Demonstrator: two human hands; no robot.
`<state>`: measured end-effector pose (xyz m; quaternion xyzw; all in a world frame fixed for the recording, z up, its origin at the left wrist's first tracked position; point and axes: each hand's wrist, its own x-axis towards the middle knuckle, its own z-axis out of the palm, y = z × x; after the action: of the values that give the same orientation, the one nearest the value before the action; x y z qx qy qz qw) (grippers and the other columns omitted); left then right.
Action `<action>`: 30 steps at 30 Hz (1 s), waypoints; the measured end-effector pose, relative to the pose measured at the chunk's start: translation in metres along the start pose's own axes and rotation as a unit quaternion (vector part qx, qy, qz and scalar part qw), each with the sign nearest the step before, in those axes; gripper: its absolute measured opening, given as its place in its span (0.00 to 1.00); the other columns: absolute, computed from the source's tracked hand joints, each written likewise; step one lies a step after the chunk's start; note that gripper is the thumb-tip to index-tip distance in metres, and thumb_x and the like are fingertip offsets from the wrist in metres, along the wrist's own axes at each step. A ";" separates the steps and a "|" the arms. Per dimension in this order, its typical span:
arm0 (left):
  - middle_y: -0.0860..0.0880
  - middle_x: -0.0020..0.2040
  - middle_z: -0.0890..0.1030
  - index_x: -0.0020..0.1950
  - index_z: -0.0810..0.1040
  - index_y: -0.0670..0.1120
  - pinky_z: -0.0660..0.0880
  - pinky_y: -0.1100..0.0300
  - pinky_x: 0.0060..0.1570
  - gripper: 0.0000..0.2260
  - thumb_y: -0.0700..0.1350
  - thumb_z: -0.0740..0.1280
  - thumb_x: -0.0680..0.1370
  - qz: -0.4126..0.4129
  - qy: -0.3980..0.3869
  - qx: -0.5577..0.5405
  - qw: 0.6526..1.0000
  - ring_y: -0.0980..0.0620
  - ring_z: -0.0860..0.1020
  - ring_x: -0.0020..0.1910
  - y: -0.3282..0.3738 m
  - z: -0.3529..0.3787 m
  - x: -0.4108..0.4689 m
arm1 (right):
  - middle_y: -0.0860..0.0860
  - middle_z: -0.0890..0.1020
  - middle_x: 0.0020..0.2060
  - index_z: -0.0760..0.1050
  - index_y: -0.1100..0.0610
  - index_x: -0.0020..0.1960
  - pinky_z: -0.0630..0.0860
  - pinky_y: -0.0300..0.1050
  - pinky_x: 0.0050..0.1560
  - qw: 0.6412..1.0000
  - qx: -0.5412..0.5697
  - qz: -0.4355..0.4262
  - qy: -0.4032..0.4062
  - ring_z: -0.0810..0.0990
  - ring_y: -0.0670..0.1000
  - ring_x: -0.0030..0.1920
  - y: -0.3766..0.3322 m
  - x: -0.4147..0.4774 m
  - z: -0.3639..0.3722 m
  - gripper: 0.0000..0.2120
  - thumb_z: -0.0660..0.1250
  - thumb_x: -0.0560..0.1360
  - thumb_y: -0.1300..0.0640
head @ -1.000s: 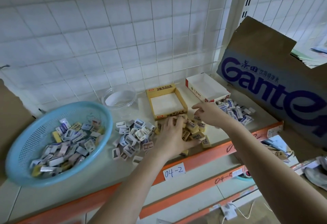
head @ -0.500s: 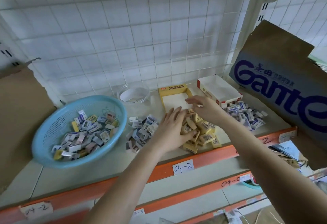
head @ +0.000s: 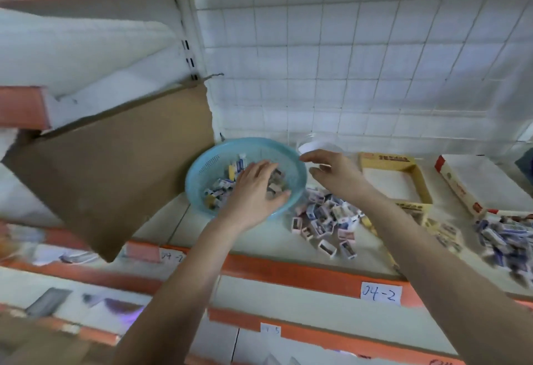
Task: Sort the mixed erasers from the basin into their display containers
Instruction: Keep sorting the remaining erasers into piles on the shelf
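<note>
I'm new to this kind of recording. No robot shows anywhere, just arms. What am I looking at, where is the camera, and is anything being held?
There is no machine. A person sorts erasers bare-handed, and every picture comes from one wide-angle camera worn on their head and looking down, which is why the arms enter from below. In the latest picture a blue basin of mixed erasers stands on a shelf. The left hand lies spread over the erasers inside it. The right hand hovers open beside its rim. Neither grip has closed on anything. Right of the basin are a clear cup, a loose pile of erasers, an open yellow box and a white box.
</note>
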<state>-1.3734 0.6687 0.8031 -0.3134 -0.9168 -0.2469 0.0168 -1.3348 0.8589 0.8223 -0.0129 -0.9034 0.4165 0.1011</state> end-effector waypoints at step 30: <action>0.45 0.66 0.73 0.69 0.70 0.45 0.69 0.56 0.62 0.19 0.35 0.60 0.78 -0.076 -0.114 0.109 0.984 0.48 0.72 0.62 -0.118 -0.020 0.072 | 0.54 0.75 0.65 0.69 0.52 0.69 0.67 0.48 0.66 0.954 -0.226 0.038 -0.194 0.72 0.55 0.65 -0.017 0.090 0.108 0.25 0.61 0.74 0.67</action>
<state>-1.5027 0.6202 0.7823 -0.2652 -0.9553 -0.1082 -0.0729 -1.4431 0.7770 0.7825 0.0113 -0.9750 0.1991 -0.0980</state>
